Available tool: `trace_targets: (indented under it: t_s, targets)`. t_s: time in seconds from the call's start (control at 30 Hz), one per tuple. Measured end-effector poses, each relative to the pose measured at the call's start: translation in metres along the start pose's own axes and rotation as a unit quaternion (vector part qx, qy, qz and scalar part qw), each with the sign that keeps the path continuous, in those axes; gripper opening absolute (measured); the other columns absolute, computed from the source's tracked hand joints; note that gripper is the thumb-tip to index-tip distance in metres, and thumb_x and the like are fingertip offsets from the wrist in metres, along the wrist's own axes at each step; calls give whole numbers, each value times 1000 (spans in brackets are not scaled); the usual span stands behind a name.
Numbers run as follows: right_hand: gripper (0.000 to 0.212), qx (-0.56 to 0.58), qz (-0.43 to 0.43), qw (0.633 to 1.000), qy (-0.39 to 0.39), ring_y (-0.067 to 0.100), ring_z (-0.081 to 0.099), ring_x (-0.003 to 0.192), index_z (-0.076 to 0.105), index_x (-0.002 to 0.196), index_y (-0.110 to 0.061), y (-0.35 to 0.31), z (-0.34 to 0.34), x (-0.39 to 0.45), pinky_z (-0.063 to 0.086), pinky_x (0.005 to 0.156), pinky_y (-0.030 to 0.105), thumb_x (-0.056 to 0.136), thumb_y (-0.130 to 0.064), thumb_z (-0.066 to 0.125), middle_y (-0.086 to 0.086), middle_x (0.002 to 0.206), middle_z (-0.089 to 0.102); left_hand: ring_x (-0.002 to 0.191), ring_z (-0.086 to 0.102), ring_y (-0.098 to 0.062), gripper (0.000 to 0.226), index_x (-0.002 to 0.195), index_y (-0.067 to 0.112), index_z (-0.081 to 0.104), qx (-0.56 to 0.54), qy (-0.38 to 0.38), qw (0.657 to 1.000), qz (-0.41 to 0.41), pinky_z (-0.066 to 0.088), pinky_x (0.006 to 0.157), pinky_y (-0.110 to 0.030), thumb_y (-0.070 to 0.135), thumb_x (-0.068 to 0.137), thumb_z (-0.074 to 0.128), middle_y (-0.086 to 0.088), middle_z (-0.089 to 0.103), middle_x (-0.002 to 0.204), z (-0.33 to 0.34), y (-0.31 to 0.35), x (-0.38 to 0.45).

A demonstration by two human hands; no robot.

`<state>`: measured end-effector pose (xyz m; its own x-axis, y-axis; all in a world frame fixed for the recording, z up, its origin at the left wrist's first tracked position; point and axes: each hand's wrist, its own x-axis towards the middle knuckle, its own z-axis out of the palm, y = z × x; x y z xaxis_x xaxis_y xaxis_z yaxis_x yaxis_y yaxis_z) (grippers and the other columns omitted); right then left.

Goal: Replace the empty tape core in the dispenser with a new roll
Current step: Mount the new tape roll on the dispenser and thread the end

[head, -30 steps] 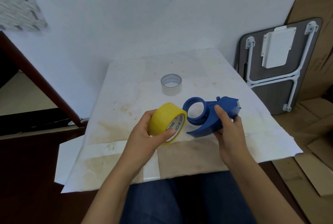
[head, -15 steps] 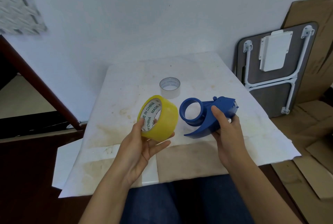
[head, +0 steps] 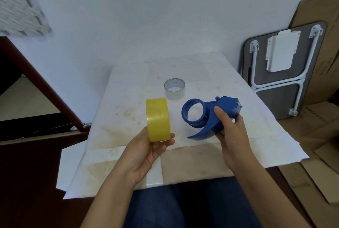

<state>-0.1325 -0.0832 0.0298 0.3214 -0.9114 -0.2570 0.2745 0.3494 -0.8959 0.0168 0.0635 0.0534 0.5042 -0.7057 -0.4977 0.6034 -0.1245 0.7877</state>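
My left hand (head: 146,151) holds a yellow tape roll (head: 157,119) upright above the table, its outer band turned toward me so the hole is hidden. My right hand (head: 232,136) grips a blue tape dispenser (head: 207,116) by its handle end, thumb on top. The dispenser's round hub (head: 193,113) is bare and faces left toward the roll, a small gap apart. An empty pale tape core (head: 174,89) stands on the table behind both.
The small table (head: 256,117) is covered with stained white paper that overhangs its edges. A folded table (head: 282,66) and cardboard sheets (head: 322,147) lean at the right. A dark wooden rail (head: 42,88) runs at the left. My blue-trousered legs (head: 183,205) sit under the front edge.
My left hand has turned the yellow roll from showing its printed core to edge-on, and moved it slightly left. The dispenser stays in my right hand, barely shifted.
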Motion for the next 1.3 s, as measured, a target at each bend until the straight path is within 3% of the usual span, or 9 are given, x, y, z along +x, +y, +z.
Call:
trace_targets:
  t_s: [0.2,0.27,0.37,0.47,0.57,0.8,1.03,1.23,1.3]
  targets:
    - [55,-67,-30,997,-34,20,64,113,50,126,-25,-1,-3,-1,50,101,45,78,-32,76,0,124,64,91,72,-24,27,120,9,62,98,6,991,91,61,65,-24,-1,96,54,-28,66,123,-4,-2,-1]
    - [50,-88,-40,994,-51,21,65,111,52,121,-25,-3,-3,-1,50,100,46,78,-32,77,1,120,66,92,75,-22,34,126,15,58,125,3,985,118,63,69,-28,-1,96,56,-18,65,127,-4,-2,-1]
    - [48,-98,-46,991,-75,20,67,109,53,122,-25,-5,-1,-4,51,99,45,79,-30,75,2,119,68,89,77,-22,40,124,30,56,158,6,976,151,63,69,-31,0,97,55,-7,71,113,-4,-1,-1]
    - [47,-103,-47,989,-96,19,67,108,53,123,-24,-7,1,-7,52,98,43,81,-26,74,2,119,69,84,76,-25,28,121,26,59,206,37,962,174,63,66,-31,9,101,50,-17,74,91,-5,1,0]
    - [44,-112,-47,987,-110,20,68,108,54,121,-24,-9,1,-8,53,97,42,82,-23,73,3,118,70,72,75,-13,19,115,23,63,294,86,929,205,61,66,-27,25,101,50,-6,76,78,-8,2,6]
    - [49,-107,-26,984,-140,20,72,99,54,128,-18,-10,4,-12,59,82,32,82,-23,72,7,113,72,62,76,-7,14,109,27,63,364,112,896,229,58,61,-19,32,99,55,1,78,76,-3,5,9]
    - [66,-111,-27,980,-160,19,72,97,56,123,-21,-8,5,-14,59,76,27,62,-41,75,3,107,74,62,75,-5,17,114,29,60,404,129,879,219,57,55,-13,34,99,54,5,76,79,2,3,8]
    - [69,-122,-19,976,-179,20,71,99,54,122,-22,-5,5,-13,59,82,32,60,-43,75,4,109,72,73,77,-19,20,119,29,55,403,114,886,199,65,71,-39,29,99,54,-4,77,89,4,2,8]
    - [67,-115,-17,977,-179,20,71,98,55,122,-23,-5,3,-12,59,80,31,61,-43,74,4,109,72,73,77,-18,19,119,30,54,386,96,899,182,65,68,-33,26,101,51,-4,77,90,5,2,7]
